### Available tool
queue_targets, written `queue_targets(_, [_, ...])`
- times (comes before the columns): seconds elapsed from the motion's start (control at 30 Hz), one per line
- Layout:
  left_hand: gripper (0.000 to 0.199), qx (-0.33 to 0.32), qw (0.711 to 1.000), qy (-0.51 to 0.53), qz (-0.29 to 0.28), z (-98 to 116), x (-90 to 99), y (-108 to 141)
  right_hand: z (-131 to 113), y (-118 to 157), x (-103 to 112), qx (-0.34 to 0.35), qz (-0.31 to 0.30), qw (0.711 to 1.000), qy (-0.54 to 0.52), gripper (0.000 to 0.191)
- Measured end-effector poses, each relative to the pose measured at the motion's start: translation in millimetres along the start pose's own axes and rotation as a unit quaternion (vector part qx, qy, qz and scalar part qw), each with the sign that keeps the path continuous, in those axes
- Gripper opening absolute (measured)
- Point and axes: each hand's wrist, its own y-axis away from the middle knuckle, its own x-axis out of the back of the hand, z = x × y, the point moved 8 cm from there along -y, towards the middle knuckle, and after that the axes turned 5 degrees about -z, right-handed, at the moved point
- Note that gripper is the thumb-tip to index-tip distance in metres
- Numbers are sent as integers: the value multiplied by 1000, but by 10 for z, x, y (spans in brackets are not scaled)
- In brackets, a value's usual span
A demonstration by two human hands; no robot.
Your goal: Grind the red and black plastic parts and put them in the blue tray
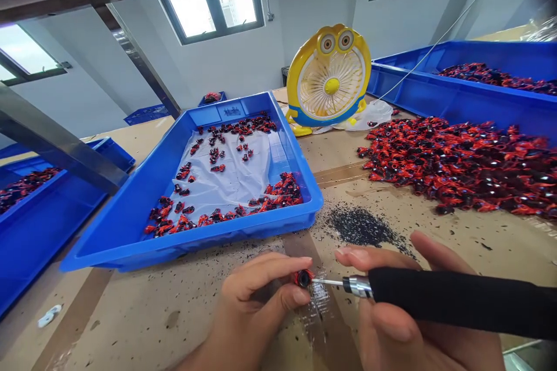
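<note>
Between the thumb and forefinger of my left hand (256, 295) is a small red and black part (303, 278) with a round dark opening facing me. My right hand (404, 319) is closed around a thick black-handled tool (439, 301), shaped like a powered deburring pen, with a silver collar. Its thin metal tip (326, 282) points left and meets the right side of the part, or nearly so; I cannot tell whether it touches. Below the hands lies the brown cardboard table covering (174, 313) with strips of tape.
A blue tray (191, 243) with similar parts on a white sheet stands ahead. To the right lies a large heap of red and black parts (456, 162) near black shavings (365, 226). A yellow fan (332, 86) stands behind. A metal post (56, 133) slants at left.
</note>
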Motion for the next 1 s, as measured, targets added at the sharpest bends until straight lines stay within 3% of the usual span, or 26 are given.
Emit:
queue_targets(0.33, [15, 11, 1000, 0, -2, -45, -4, 12, -84, -19, -26, 24, -61, 998, -7, 51])
queue_targets(0.5, [16, 5, 1000, -9, -7, -7, -4, 23, -72, 9, -44, 16, -33, 999, 2, 51])
queue_targets(0.67, [16, -26, 999, -28, -21, 35, -22, 34, -77, 37, -63, 27, -40, 999, 26, 47])
queue_targets(0.87, [19, -120, 989, -86, -16, 171, -11, 25, -176, -22, -58, 145, -142, 978, 56, 63])
queue_targets(1.0, [22, -177, 978, -97, -47, 247, -55, 28, -167, -57, -33, 149, -153, 976, 43, 62])
